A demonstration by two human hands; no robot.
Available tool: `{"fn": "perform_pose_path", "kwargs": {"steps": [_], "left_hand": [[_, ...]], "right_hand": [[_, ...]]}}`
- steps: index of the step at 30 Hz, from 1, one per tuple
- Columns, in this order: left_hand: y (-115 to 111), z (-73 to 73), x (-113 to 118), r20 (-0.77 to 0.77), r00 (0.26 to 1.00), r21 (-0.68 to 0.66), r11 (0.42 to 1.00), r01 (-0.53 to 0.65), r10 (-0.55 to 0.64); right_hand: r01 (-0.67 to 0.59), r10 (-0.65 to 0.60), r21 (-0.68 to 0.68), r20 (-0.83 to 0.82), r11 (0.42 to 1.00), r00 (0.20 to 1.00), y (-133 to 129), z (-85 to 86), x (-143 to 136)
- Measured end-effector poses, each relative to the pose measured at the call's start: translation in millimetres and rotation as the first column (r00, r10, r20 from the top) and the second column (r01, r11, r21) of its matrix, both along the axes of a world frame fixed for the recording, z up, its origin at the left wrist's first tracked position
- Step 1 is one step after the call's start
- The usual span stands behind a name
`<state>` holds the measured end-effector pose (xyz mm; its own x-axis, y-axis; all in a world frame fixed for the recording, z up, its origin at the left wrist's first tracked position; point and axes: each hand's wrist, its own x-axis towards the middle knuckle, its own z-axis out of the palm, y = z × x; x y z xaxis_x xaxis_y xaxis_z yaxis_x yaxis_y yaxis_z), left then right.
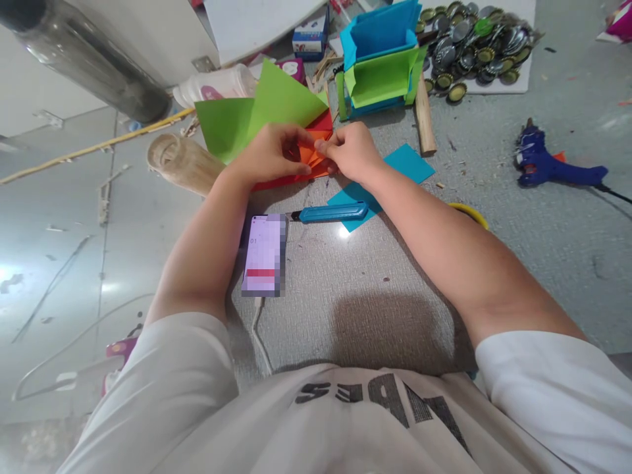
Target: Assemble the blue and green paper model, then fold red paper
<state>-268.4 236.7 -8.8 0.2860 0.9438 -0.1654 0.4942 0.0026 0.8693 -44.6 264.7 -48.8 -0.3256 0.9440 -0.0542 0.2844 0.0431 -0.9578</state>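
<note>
Both my hands meet over a folded piece of orange paper (pixel 307 154). My left hand (pixel 270 155) grips its left side, thumb below and fingers curled above. My right hand (pixel 351 150) pinches the right edge between thumb and fingers. Beneath the hands lies red paper (pixel 323 123), partly covered. Green paper (pixel 269 105) spreads just behind my left hand. A blue sheet (pixel 407 164) lies under my right forearm, and a blue utility knife (pixel 333 212) rests partly on it. The fingertips hide part of the orange fold.
A phone (pixel 264 253) with a cable lies in front of me. A bamboo cup (pixel 182 161) stands left. Behind are a blue and green paper box (pixel 380 59), a wooden stick (pixel 424 122) and a bottle-cap pile (pixel 474 46). At right lies a blue glue gun (pixel 548 158).
</note>
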Motion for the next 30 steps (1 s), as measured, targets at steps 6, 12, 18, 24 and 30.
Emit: {"fn": "perform_pose_path", "kwargs": {"steps": [6,12,18,24,30], "left_hand": [[-0.4,0.2,-1.8,0.008,1.000,0.039,0.999,-0.026,0.025],[-0.7,0.7,-2.9,0.010,1.000,0.000,1.000,-0.014,0.014],[0.5,-4.4,-0.1,0.047,0.999,0.049,0.999,-0.004,0.001],[-1.1,-2.6,1.0,-0.005,0.999,0.137,0.990,-0.040,0.041],[-3.7,1.1,3.3,-0.065,0.997,0.005,0.999,0.038,-0.037]], "right_hand": [[-0.003,0.002,0.024,0.050,1.000,0.999,1.0,-1.6,0.8],[-0.017,0.017,0.033,0.014,0.999,1.000,4.7,-6.8,1.9],[-0.076,0.075,-0.024,-0.013,0.997,0.997,7.0,-3.9,7.1],[-0.077,0.077,-0.018,0.004,0.997,0.997,5.3,-0.4,7.4],[-0.032,0.033,-0.013,0.048,0.999,0.998,4.6,-1.9,1.9]]}}
